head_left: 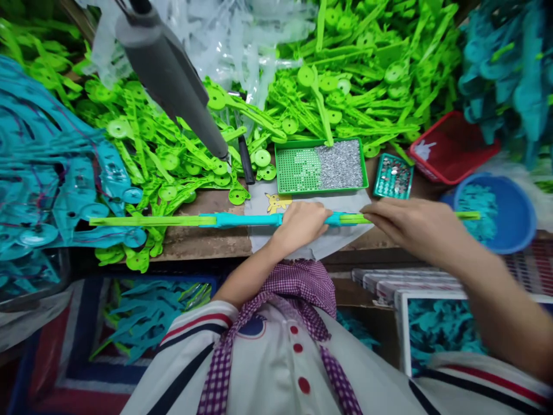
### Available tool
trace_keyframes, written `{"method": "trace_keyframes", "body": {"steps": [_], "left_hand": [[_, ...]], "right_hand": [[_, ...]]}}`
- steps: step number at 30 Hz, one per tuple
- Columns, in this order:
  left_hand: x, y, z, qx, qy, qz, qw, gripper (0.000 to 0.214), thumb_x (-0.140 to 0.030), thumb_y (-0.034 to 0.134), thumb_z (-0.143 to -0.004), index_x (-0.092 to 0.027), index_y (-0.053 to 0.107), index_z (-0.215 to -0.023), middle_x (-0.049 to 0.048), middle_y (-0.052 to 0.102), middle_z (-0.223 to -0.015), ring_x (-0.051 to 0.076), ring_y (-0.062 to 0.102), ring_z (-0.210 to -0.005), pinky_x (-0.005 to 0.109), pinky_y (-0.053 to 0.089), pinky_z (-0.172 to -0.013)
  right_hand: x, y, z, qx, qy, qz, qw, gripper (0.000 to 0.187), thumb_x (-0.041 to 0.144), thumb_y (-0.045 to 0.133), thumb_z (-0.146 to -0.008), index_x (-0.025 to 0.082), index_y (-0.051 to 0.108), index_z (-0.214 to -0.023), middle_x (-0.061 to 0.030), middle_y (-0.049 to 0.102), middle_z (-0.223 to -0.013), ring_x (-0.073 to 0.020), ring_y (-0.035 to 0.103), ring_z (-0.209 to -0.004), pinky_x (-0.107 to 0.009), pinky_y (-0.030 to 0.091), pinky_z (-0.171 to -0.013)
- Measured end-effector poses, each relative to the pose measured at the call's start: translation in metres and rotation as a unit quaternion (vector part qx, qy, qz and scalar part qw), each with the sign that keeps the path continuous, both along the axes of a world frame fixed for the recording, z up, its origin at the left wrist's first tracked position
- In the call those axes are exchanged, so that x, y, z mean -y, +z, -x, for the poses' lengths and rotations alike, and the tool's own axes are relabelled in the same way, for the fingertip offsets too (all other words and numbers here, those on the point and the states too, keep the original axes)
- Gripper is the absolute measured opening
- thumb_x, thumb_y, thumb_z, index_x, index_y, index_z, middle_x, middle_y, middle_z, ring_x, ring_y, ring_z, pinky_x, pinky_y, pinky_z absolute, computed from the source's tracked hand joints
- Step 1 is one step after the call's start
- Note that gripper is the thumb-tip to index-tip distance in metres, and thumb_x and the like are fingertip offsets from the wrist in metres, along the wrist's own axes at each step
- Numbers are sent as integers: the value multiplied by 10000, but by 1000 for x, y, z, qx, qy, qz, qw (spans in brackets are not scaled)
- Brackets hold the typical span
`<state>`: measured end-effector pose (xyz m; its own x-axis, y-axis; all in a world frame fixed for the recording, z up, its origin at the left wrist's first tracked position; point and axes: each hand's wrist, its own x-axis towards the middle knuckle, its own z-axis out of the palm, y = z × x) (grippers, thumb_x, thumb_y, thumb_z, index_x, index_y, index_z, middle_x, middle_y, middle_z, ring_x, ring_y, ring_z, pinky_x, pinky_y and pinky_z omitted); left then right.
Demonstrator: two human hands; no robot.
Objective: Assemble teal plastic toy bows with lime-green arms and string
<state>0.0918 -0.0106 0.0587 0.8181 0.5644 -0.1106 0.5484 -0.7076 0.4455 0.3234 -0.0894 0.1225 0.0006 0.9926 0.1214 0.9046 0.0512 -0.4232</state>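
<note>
A long, narrow plastic piece (pixel 248 219), teal in the middle with a lime-green arm at each end, lies level across the front of the bench. My left hand (pixel 302 222) is closed around its teal middle. Farther right, my right hand (pixel 406 227) pinches the lime-green arm near where it joins the teal part; the fingertips partly hide that spot. Beneath my hands is a pale sheet (pixel 259 199) with a yellow cartoon figure. Just behind them stands a green basket (pixel 279 187) of small silver metal pieces.
A grey hand tool (pixel 173 75) hangs tip-down at left, beside a black-handled tool (pixel 245 158). Lime-green parts (pixel 345 92) heap behind, with teal pieces (pixel 52 155) at left. A small teal basket (pixel 378 190), red basket (pixel 453 144) and blue bucket (pixel 514 213) stand at right.
</note>
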Motion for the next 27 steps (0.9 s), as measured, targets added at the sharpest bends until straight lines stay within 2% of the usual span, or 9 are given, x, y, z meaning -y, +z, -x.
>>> {"method": "trace_keyframes", "body": {"steps": [3, 5, 7, 9, 13, 16, 22, 25, 27], "left_hand": [[1, -1, 0, 0, -12, -22, 1000, 223, -298, 598, -916, -211, 745, -1058, 83, 742, -981, 204, 666, -765, 328, 364, -602], [0, -1, 0, 2, -22, -41, 999, 247, -298, 566, -929, -200, 735, -1080, 88, 745, -1003, 207, 668, -765, 336, 370, -601], [-3, -1, 1, -5, -36, -53, 998, 278, -307, 538, -943, -194, 722, -1119, 92, 747, -1030, 206, 670, -765, 339, 375, -602], [-9, 0, 2, -24, -52, -53, 997, 292, -316, 523, -952, -199, 715, -1139, 89, 751, -1057, 206, 674, -785, 333, 383, -612], [-27, 3, 5, -60, -74, -19, 995, 296, -345, 538, -942, -237, 726, -1143, 73, 761, -1072, 214, 680, -874, 313, 408, -658], [-38, 3, 7, -63, -75, 11, 995, 308, -367, 555, -931, -276, 722, -1173, 54, 761, -1105, 219, 678, -947, 304, 420, -684], [-39, 2, 12, -66, -68, -1, 995, 297, -352, 545, -946, -258, 713, -1172, 58, 758, -1106, 208, 681, -934, 295, 413, -666], [-39, 4, 11, -70, -75, -17, 995, 290, -336, 531, -959, -243, 700, -1175, 65, 748, -1138, 204, 679, -933, 295, 402, -657], [-38, 6, 11, -76, -73, -23, 994, 276, -322, 531, -963, -239, 702, -1164, 66, 743, -1154, 202, 677, -932, 297, 399, -659]], "right_hand": [[18, -21, 37, -204, -111, -145, 962, 133, 317, 651, -900, 222, 731, -948, -19, 744, -906, -110, 607, -643, -252, 414, -548], [20, -36, 53, -369, -239, -310, 843, 94, 272, 647, -873, 186, 682, -889, 3, 698, -814, -70, 507, -524, -220, 362, -454], [10, -43, 62, -481, -276, -390, 735, 98, 274, 646, -837, 178, 627, -841, 44, 592, -660, -60, 414, -456, -203, 285, -391], [-8, -39, 65, -522, -262, -397, 708, 116, 291, 636, -838, 182, 596, -848, 74, 477, -577, -62, 386, -443, -198, 272, -390], [-38, -13, 62, -452, -253, -477, 710, 188, 393, 480, -978, 222, 557, -982, 63, 365, -651, -65, 345, -458, -217, 276, -419], [-34, -14, 53, -318, -288, -512, 744, 310, 513, 317, -1041, 288, 515, -1124, 31, 375, -716, -98, 391, -494, -250, 325, -453], [40, -99, 23, -155, -382, -295, 862, 332, 521, 526, -964, 204, 618, -994, -48, 612, -819, -181, 563, -622, -338, 464, -602], [63, -141, 7, -44, -303, -173, 936, 344, 467, 499, -973, 172, 674, -972, -108, 699, -913, -231, 632, -823, -373, 472, -790], [64, -160, -3, 0, -255, -125, 959, 333, 413, 468, -985, 165, 690, -973, -122, 707, -909, -241, 622, -866, -384, 443, -843]]}}
